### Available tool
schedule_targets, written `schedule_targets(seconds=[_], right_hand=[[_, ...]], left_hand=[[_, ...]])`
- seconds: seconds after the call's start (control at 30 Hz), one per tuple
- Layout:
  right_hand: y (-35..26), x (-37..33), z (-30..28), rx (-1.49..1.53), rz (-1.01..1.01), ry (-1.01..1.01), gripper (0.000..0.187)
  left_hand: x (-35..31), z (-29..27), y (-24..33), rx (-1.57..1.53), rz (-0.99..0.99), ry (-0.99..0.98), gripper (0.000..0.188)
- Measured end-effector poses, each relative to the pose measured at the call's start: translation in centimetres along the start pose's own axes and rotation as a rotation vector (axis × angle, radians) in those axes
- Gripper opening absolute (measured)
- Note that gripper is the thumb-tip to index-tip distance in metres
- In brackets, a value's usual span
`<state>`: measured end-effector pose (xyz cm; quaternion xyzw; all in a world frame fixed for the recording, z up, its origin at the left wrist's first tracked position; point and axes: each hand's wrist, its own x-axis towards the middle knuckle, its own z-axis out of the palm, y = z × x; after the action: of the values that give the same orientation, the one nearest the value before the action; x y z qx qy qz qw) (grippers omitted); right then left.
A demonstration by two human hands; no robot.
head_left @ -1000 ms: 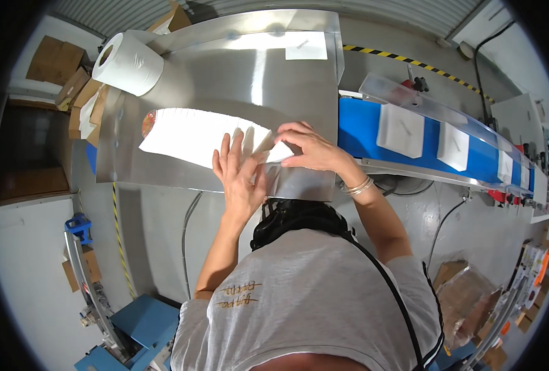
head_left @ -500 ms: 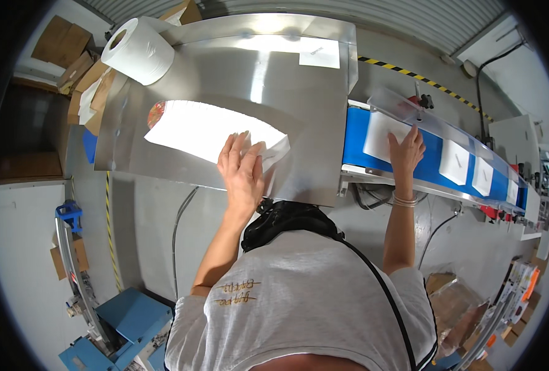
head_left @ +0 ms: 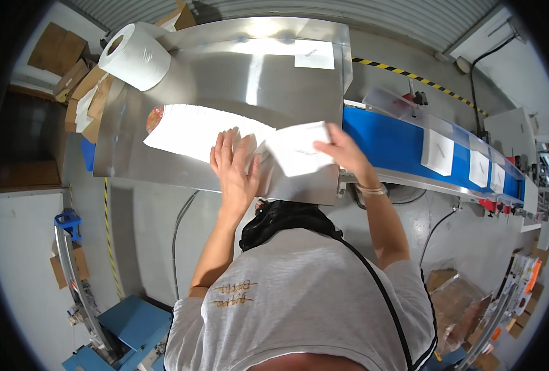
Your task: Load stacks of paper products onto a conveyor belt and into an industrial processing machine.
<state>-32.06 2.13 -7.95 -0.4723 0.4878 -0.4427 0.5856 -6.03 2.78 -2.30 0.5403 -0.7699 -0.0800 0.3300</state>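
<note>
A long, closely packed row of white flat packets [head_left: 194, 130] lies slantwise on the steel table, with a round red patterned item [head_left: 154, 119] at its left end. My left hand [head_left: 234, 176] lies with fingers spread over the near right end of that row, touching it. Between thumb and fingers, my right hand [head_left: 347, 154] grips a square white packet [head_left: 299, 153] by its right edge. This packet is over the table, its left edge close to the end of the row and my left fingers. Small dark print shows on its face.
Several white packets [head_left: 438, 153] lie on the blue conveyor belt [head_left: 382, 139] to the right, beside a clear guard rail [head_left: 447, 130]. A big white roll [head_left: 147, 65] stands at the table's far left. Another printed white piece [head_left: 314, 46] lies near the table's raised back edge.
My right hand has taken a packet off the conveyor and brought it left over the table. The packets on the belt have shifted right. My left hand stays at the row.
</note>
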Motion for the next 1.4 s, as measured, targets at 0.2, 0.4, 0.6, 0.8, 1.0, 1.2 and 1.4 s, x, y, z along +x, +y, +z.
schedule_targets(seconds=[0.2, 0.4, 0.6, 0.8, 1.0, 1.2, 1.4], right_hand=[[2.5, -3.5, -11.1, -0.558, 0.195, 0.797, 0.035], [-1.9, -3.5, -6.7, -1.107, -0.281, 0.656, 0.055], [-4.2, 1.8, 4.5, -0.636, -0.323, -0.211, 0.052], [-0.1, 0.6, 2.0, -0.247, -0.074, -0.011, 0.030], [3.2, -3.7, -10.4, -0.507, 0.102, 0.805, 0.031], [-0.7, -3.8, -8.2, -1.176, -0.205, 0.779, 0.055], [-5.2, 2.0, 5.2, -0.596, -0.170, -0.184, 0.051]], left_hand=[[0.0, 0.2, -0.8, -0.029, 0.017, 0.044, 0.031], [0.1, 0.2, -0.1, -0.051, 0.005, 0.019, 0.029], [0.5, -0.6, 0.5, -0.039, 0.047, -0.072, 0.023], [0.1, -0.6, -1.0, -0.009, -0.048, 0.038, 0.031], [0.2, -0.6, -1.8, -0.075, -0.007, 0.055, 0.030], [0.4, -0.5, -1.6, -0.099, -0.041, 0.051, 0.028], [0.3, -0.8, -1.4, -0.091, 0.018, -0.041, 0.030]])
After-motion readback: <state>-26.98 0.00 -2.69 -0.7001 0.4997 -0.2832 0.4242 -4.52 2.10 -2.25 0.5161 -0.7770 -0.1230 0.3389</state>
